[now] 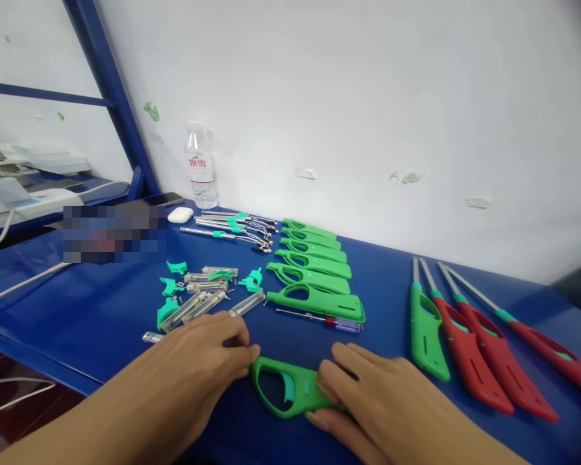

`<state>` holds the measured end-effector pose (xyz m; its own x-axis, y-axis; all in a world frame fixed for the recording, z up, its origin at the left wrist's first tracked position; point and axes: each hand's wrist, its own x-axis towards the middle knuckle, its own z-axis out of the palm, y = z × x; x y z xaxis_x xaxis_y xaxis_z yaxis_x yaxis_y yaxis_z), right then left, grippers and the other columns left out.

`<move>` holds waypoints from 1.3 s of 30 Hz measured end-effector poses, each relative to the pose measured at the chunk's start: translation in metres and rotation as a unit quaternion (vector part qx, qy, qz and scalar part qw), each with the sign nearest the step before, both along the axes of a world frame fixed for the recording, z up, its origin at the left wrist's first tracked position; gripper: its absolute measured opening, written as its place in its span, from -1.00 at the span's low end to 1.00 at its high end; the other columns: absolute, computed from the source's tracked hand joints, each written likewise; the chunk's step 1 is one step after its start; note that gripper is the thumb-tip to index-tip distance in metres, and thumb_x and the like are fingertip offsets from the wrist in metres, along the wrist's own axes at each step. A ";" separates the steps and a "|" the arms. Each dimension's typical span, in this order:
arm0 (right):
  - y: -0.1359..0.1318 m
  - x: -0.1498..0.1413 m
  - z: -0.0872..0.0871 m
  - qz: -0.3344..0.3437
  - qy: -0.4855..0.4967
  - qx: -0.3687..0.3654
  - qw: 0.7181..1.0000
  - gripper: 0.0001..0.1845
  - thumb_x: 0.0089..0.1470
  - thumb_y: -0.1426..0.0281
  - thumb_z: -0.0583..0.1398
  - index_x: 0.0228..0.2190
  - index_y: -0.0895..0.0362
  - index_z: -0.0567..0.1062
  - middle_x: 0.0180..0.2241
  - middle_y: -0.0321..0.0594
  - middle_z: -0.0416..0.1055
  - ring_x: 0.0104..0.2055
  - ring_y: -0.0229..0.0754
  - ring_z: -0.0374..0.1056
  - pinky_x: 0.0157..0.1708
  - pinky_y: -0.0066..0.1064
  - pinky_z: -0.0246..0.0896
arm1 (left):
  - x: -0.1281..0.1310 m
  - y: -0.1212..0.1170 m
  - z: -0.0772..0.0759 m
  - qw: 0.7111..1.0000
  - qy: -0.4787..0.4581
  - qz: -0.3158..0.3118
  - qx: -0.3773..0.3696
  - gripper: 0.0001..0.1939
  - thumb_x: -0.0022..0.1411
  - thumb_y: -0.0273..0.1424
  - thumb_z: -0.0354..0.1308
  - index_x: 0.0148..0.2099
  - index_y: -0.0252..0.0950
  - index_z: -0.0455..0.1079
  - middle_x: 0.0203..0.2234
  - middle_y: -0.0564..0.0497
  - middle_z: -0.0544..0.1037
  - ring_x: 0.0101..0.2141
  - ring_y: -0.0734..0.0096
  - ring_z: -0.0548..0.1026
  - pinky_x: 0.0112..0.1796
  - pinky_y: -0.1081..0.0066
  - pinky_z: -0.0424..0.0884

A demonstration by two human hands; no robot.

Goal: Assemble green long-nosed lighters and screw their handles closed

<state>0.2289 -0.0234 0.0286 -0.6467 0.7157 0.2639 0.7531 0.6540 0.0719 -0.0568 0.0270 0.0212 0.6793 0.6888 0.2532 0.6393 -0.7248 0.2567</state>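
Blue table [385, 290]. Bottle [202, 174], by the wall. White case [181, 215]. Wired metal rods [217, 234]. Green shells [328, 263], in a row; screwdriver [343, 323] along the nearest. Clear tubes [203, 307], teal parts [169, 286], just beyond the left hand [213, 345]. Four lighters [474, 358], right: one green, three red. Held shell [304, 386]: green, near edge, between the hands. Left thumb and forefinger: pinching its left end. Right hand [368, 381]: fingers bent over its body, thumb at the near side.

On the blue tabletop [385, 290], green plastic casings [326, 263] line the centre — long red plastic lighters [513, 368] right, clear plastic tubes [206, 286] left, clear plastic bottle [202, 168] behind the tubes.
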 end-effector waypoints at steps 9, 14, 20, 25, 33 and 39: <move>-0.003 0.001 -0.006 0.001 0.016 -0.014 1.000 -0.57 0.10 0.24 0.54 -0.24 0.01 0.41 -0.32 -0.40 0.53 -0.35 -0.11 0.59 -0.50 -0.29 0.38 | 0.008 -0.008 0.007 0.999 0.026 -0.022 -0.013 -0.53 0.30 -0.79 0.11 -0.04 -0.15 0.63 -0.13 0.04 0.65 -0.16 0.32 0.64 -0.06 0.39 0.49; -0.003 0.003 -0.005 -0.003 0.016 -0.020 1.000 -0.58 0.13 0.23 0.53 -0.24 0.00 0.40 -0.32 -0.40 0.52 -0.34 -0.12 0.59 -0.51 -0.30 0.36 | 0.005 -0.011 0.000 0.999 0.043 -0.014 0.004 -0.50 0.34 -0.78 0.01 -0.01 -0.14 0.60 -0.10 0.00 0.63 -0.13 0.23 0.63 -0.07 0.29 0.50; -0.005 0.004 -0.008 0.001 0.013 -0.017 1.000 -0.56 0.11 0.23 0.53 -0.23 0.00 0.39 -0.31 -0.41 0.52 -0.35 -0.10 0.58 -0.50 -0.26 0.35 | 0.008 -0.009 0.007 0.999 0.018 -0.032 0.021 -0.47 0.26 -0.79 -0.02 -0.07 -0.13 0.61 -0.21 0.04 0.65 -0.22 0.26 0.62 -0.20 0.35 0.46; -0.002 0.002 -0.004 -0.001 0.006 -0.009 1.000 -0.56 0.11 0.25 0.53 -0.22 0.00 0.39 -0.30 -0.40 0.53 -0.32 -0.10 0.60 -0.50 -0.28 0.37 | 0.009 -0.009 0.009 0.998 0.031 -0.027 0.041 -0.51 0.30 -0.74 0.03 -0.01 -0.13 0.60 -0.16 0.05 0.66 -0.20 0.24 0.60 -0.16 0.34 0.47; 0.000 0.003 0.003 -0.016 0.025 0.037 0.999 -0.35 -0.03 0.10 0.59 -0.10 0.03 0.39 -0.27 -0.37 0.56 -0.32 -0.07 0.60 -0.54 -0.26 0.38 | 0.022 -0.014 0.007 0.997 0.031 -0.033 0.057 -0.53 0.20 -0.73 -0.01 -0.11 -0.18 0.61 -0.19 0.00 0.69 -0.19 0.11 0.64 -0.07 0.14 0.56; 0.003 0.005 -0.005 -0.013 0.012 0.073 0.997 -0.33 -0.06 -0.06 0.55 -0.15 0.01 0.39 -0.26 -0.33 0.55 -0.28 -0.03 0.58 -0.47 -0.22 0.42 | 0.024 -0.017 0.003 0.993 -0.008 -0.040 0.108 -0.47 0.16 -0.72 -0.02 -0.03 -0.15 0.60 -0.12 0.04 0.71 -0.10 0.14 0.67 0.02 0.17 0.52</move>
<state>0.2341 -0.0208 0.0235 -0.6210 0.6844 0.3820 0.7718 0.6188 0.1459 -0.0325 0.0095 0.0246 0.7239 0.5619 0.4004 0.5749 -0.8120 0.1002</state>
